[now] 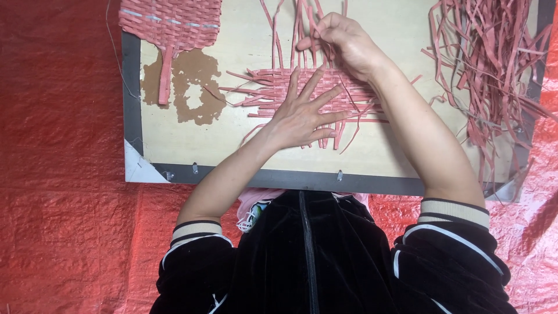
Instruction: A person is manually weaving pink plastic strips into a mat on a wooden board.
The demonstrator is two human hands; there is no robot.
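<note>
A finished woven piece is seen at the board's far left corner, its stem pointing toward the near edge, with a brown patch just beside it. It is touched by neither hand.

Near the middle of the board, the half-woven mat is laid with its long axis running left to right, parallel to the near edge. Loose strip ends are fanned out from all 4 of its sides. The left hand is spread flat, palm down, and pressed on the mat's near half; its fingers are pointed toward the far right corner, so the weave is pinned under it.

Just beyond the mat's far edge, the right hand is held above the upright strips, which run away from the person, across the mat's long axis. Its thumb and fingertips are closed together in a pinch on 1 of these strips; which strip exactly cannot be told. The pinched strip lies directly beyond the left hand, so the right hand is the nearer 1 to it.

Along the right edge, a loose heap of strips is piled, well apart from both hands.
</note>
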